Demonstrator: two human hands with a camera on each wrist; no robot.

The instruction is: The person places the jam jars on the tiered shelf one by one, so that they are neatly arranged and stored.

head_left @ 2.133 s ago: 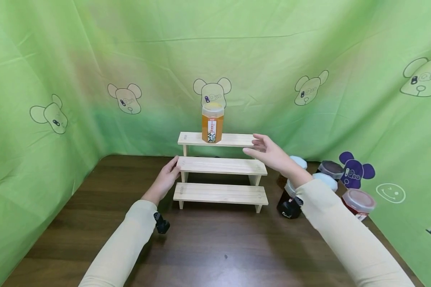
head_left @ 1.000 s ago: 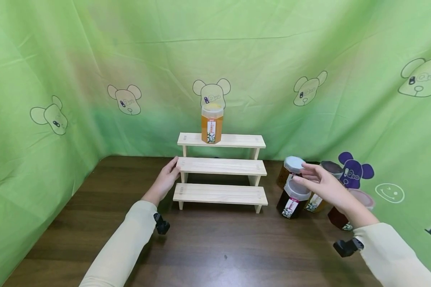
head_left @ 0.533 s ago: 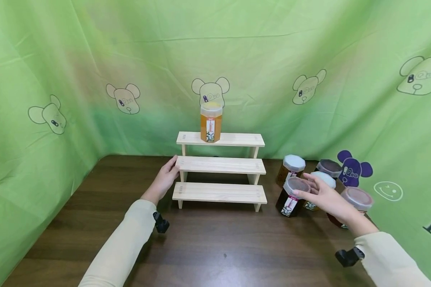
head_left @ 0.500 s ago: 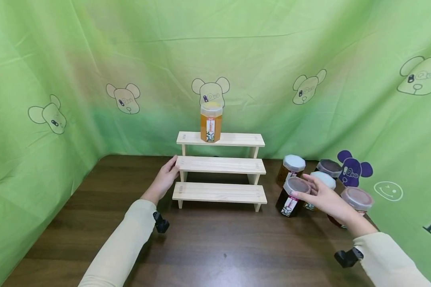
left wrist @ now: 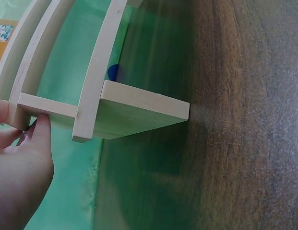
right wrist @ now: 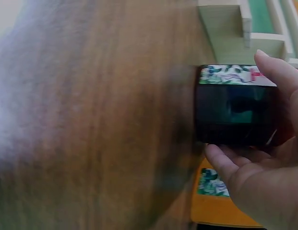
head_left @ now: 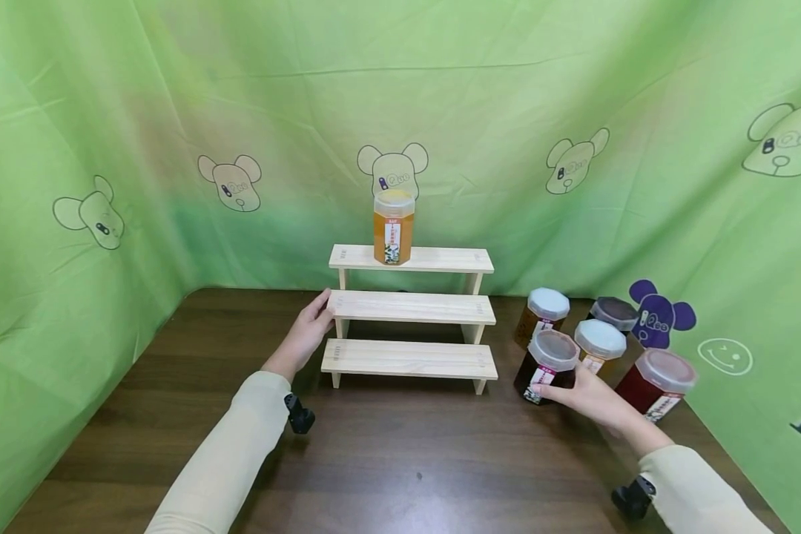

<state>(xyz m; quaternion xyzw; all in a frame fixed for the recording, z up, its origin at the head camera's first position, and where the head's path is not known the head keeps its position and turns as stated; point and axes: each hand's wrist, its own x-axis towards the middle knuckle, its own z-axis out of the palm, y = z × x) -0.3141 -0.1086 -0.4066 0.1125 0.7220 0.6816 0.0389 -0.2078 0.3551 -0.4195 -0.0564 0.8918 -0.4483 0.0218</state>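
The hands are well apart, each gripping something; the left hand [head_left: 300,337] pinches the left end of the middle shelf of a wooden stand [head_left: 410,308], thumb and fingers on either side of the wood; the right hand [head_left: 594,400] has its thumb and fingers round a dark jar [head_left: 546,371], which is upright on the right of the stand, its label facing the front; an orange jar [head_left: 393,233] stands on the top shelf, left of the middle; behind and beside the dark jar are two jars with pale lids, a jar with a dark lid [head_left: 614,313] and a red jar [head_left: 654,386]; a green cloth [head_left: 274,96] hangs behind the brown table [head_left: 374,460].
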